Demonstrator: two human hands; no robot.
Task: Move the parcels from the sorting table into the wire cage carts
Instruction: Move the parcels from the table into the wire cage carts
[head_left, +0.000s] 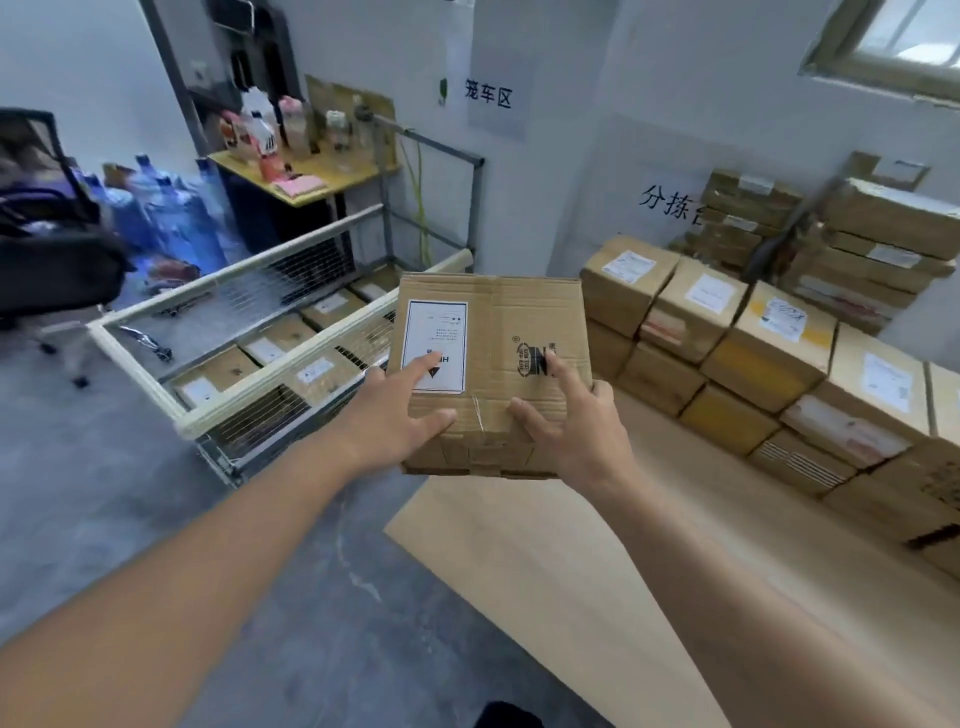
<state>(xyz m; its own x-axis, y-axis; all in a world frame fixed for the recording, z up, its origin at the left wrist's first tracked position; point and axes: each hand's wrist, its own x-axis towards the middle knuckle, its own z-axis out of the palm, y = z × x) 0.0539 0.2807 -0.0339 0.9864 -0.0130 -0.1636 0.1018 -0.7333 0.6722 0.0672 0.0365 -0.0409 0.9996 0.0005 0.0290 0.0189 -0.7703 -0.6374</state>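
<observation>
I hold a brown cardboard parcel (498, 332) with a white label in the air, between the sorting table and the cart. My left hand (402, 415) grips its near left corner, fingers on top. My right hand (566, 426) grips the near right side, thumb and forefinger on top. The wire cage cart (156, 358) stands just left of the parcel, and several labelled parcels (280, 338) lie flat on its bottom. More parcels (774, 353) are stacked in rows on the light wooden sorting table (597, 571) at the right.
A black office chair (52, 260) stands at the far left. Blue water bottles (166, 208) sit on the floor behind the cart. A small yellow table (311, 182) with bottles is against the back wall. Grey floor lies between me and the cart.
</observation>
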